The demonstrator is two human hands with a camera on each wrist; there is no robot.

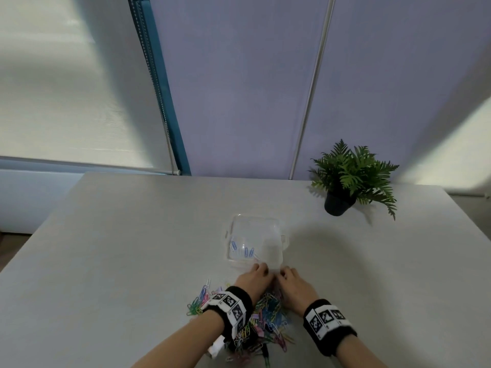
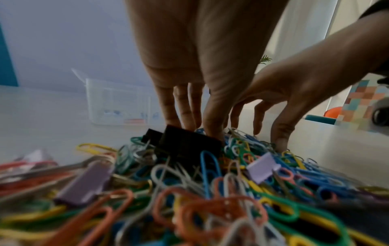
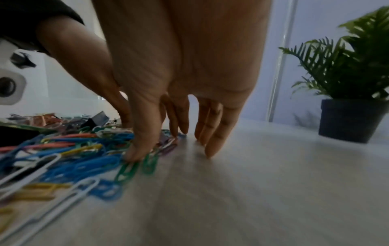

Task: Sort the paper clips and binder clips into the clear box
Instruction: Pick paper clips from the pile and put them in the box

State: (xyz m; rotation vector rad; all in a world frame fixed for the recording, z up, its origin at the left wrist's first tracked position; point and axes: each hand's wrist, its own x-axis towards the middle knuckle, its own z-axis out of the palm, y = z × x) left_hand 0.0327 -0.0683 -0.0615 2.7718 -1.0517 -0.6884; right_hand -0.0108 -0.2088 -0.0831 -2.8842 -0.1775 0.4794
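Paper clips [image 1: 268, 314] in blue, green, yellow, orange and white lie heaped with binder clips at the near edge of a pale grey tabletop [image 1: 119, 261], under a person's two wrists. The left hand [image 1: 251, 278] and the right hand [image 1: 293, 284] reach side by side past the far edge of the heap, both palm down, each wrist wrapped in a black band carrying printed black-and-white markers.

Seen from the left wrist, the left hand's fingers [image 2: 185, 108] hang straight and slightly spread, their tips dipping into the clips just behind a black binder clip [image 2: 189, 146]; they pinch nothing that can be made out. Two lilac binder clips [image 2: 84, 183] lie nearer in the same heap. From the right wrist, the right hand's fingers [image 3: 212, 126] are likewise extended and spread, the thumb pressing on a green paper clip [image 3: 126, 169] and the other tips touching the bare tabletop beside the pile.

Just beyond the fingertips stands the clear box [image 1: 255, 240], lid open; a few blue paper clips [image 1: 243, 249] rest in its left compartment. A potted fern [image 1: 350, 179] in a dark pot sits well apart at the far right of the tabletop, before a lavender wall panel [image 1: 239, 88] and a white roller blind [image 1: 66, 88].
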